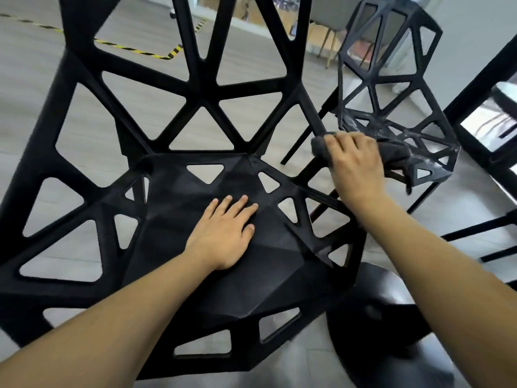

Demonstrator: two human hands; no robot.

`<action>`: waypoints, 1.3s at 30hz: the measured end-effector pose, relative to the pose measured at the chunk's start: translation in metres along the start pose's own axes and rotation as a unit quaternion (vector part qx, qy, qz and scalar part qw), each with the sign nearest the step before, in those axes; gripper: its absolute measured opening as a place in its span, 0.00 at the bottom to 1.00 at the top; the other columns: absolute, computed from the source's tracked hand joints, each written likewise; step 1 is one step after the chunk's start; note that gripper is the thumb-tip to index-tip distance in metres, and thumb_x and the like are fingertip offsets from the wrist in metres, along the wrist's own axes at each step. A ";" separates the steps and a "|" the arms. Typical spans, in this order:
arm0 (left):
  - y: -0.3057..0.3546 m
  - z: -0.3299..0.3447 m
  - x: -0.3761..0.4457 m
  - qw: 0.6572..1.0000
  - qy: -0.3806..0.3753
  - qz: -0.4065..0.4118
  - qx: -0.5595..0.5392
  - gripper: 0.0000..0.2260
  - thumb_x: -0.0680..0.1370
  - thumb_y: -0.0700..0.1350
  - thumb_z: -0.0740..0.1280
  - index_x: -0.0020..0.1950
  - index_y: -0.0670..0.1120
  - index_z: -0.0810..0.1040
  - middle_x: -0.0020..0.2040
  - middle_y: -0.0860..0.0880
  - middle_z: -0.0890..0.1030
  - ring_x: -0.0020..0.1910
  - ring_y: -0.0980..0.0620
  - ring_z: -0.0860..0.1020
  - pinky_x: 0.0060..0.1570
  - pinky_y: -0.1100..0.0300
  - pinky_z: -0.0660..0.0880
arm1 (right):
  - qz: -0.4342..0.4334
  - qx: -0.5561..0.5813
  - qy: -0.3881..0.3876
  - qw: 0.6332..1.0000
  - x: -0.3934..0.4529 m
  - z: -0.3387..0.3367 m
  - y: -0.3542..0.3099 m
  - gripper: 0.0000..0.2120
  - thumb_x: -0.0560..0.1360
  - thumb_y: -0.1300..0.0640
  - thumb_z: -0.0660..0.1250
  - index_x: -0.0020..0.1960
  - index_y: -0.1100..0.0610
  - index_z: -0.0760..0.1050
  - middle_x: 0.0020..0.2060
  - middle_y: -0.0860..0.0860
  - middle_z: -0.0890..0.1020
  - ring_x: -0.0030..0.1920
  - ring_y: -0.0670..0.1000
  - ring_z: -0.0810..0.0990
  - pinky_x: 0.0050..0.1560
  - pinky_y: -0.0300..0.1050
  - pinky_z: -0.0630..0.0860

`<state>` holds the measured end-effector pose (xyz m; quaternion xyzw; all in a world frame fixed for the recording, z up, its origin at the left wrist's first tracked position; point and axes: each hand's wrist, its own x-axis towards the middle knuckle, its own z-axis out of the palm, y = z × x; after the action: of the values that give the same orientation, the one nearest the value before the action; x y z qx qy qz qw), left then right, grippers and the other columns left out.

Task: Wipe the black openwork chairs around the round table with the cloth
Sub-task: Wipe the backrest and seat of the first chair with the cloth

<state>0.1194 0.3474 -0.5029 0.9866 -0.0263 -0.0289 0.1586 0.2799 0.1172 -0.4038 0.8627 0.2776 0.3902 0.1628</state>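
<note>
Left hand (223,233) lies flat, fingers straight, on the near black openwork chair (195,113) seat; right hand (354,166) grips the dark grey cloth (391,152) against that chair's right backrest strut; second openwork chair (391,79) stands just beyond.

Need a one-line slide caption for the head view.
Left hand flat on near chair seat; right hand holds cloth at its side.
</note>
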 end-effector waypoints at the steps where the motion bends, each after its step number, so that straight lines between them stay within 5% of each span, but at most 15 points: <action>1: 0.000 0.000 0.000 1.000 -0.001 0.002 -0.001 0.24 0.85 0.56 0.45 0.82 0.58 0.47 0.83 0.55 0.46 0.81 0.50 0.43 0.79 0.50 0.40 | 0.031 0.008 0.002 0.999 0.003 0.001 -0.001 0.14 0.76 0.61 0.64 0.61 0.59 0.76 0.55 0.56 0.80 0.55 0.61 0.77 0.54 0.54 0.69; 6: 0.002 0.000 0.000 0.996 0.034 -0.079 -0.022 0.28 0.84 0.58 0.48 0.82 0.49 0.52 0.83 0.47 0.50 0.81 0.48 0.46 0.79 0.50 0.42 | -0.099 0.154 -0.127 0.975 -0.025 0.014 -0.064 0.21 0.72 0.56 0.58 0.62 0.60 0.77 0.56 0.57 0.80 0.55 0.63 0.78 0.53 0.57 0.73; 10: -0.002 -0.003 -0.001 0.993 0.055 -0.106 0.005 0.27 0.83 0.59 0.51 0.80 0.50 0.58 0.81 0.47 0.57 0.80 0.46 0.54 0.79 0.48 0.47 | -0.107 0.228 -0.281 0.926 -0.021 0.007 -0.080 0.26 0.76 0.51 0.65 0.73 0.54 0.70 0.66 0.52 0.75 0.64 0.60 0.73 0.62 0.57 0.71; 14: -0.041 -0.022 0.006 0.994 0.048 -0.053 0.081 0.30 0.78 0.65 0.44 0.77 0.57 0.63 0.77 0.51 0.64 0.75 0.47 0.62 0.76 0.49 0.52 | -0.109 0.178 -0.197 0.958 -0.009 0.020 -0.090 0.22 0.70 0.56 0.72 0.64 0.55 0.76 0.55 0.53 0.82 0.49 0.61 0.78 0.49 0.54 0.75; 19: -0.057 -0.009 0.004 0.993 0.012 -0.077 0.088 0.33 0.78 0.68 0.36 0.82 0.58 0.41 0.83 0.49 0.41 0.81 0.48 0.39 0.76 0.40 0.35 | -0.042 0.127 -0.142 0.981 0.026 0.041 -0.130 0.11 0.67 0.61 0.75 0.48 0.58 0.79 0.41 0.56 0.81 0.42 0.61 0.78 0.42 0.52 0.73; 33: -0.052 -0.010 0.015 0.995 0.024 -0.067 0.072 0.30 0.82 0.65 0.42 0.82 0.56 0.43 0.83 0.51 0.42 0.81 0.50 0.39 0.76 0.39 0.35 | 0.020 0.088 -0.180 0.979 0.094 0.056 -0.171 0.10 0.74 0.62 0.64 0.54 0.60 0.78 0.48 0.56 0.81 0.51 0.61 0.78 0.51 0.55 0.73; 39: -0.051 -0.010 0.012 0.995 0.025 -0.069 0.074 0.30 0.82 0.64 0.42 0.82 0.55 0.43 0.83 0.50 0.42 0.81 0.49 0.39 0.76 0.39 0.35 | -0.063 0.076 -0.178 0.979 0.105 0.058 -0.155 0.10 0.79 0.61 0.60 0.60 0.58 0.73 0.51 0.56 0.80 0.55 0.62 0.77 0.51 0.55 0.71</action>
<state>0.1340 0.3981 -0.5105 0.9955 0.0439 -0.0128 0.0829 0.3264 0.3000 -0.4566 0.9089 0.3267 0.1973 0.1682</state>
